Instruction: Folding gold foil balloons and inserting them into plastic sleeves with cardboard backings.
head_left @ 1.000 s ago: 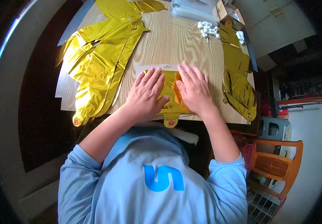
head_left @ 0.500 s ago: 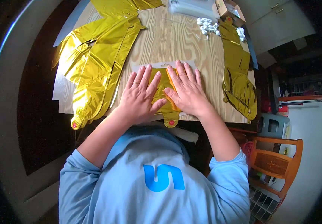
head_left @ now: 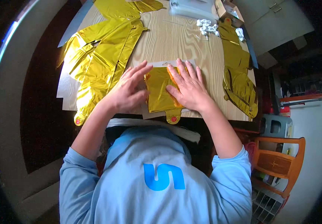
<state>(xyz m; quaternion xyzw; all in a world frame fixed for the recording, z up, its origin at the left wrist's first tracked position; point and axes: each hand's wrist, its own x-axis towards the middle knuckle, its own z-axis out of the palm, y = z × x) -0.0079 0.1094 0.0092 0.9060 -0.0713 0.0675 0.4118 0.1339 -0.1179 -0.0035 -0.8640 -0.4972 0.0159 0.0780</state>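
In front of me a folded gold foil balloon (head_left: 160, 89) lies on a pale card (head_left: 158, 64) with a hang hole at its far edge. The balloon's tab, with a red dot, sticks out toward me past the card's near edge. My right hand (head_left: 188, 87) lies flat with fingers spread over the right side of the folded foil. At the left edge my left hand (head_left: 130, 87) is tilted, its fingers stretched out and its thumb slightly smeared by motion. Whether it touches the card I cannot tell.
Flat gold foil balloons lie at the left (head_left: 101, 59) and right (head_left: 239, 67) of the wooden table (head_left: 168, 35). Far back are clear plastic bags (head_left: 192, 8), white ribbon bunches (head_left: 207, 27) and an open cardboard box (head_left: 230, 11). A wooden chair (head_left: 276, 160) stands at the right.
My left hand has lifted and shifted left off the folded balloon, uncovering its left side. My right hand stays nearly in place.
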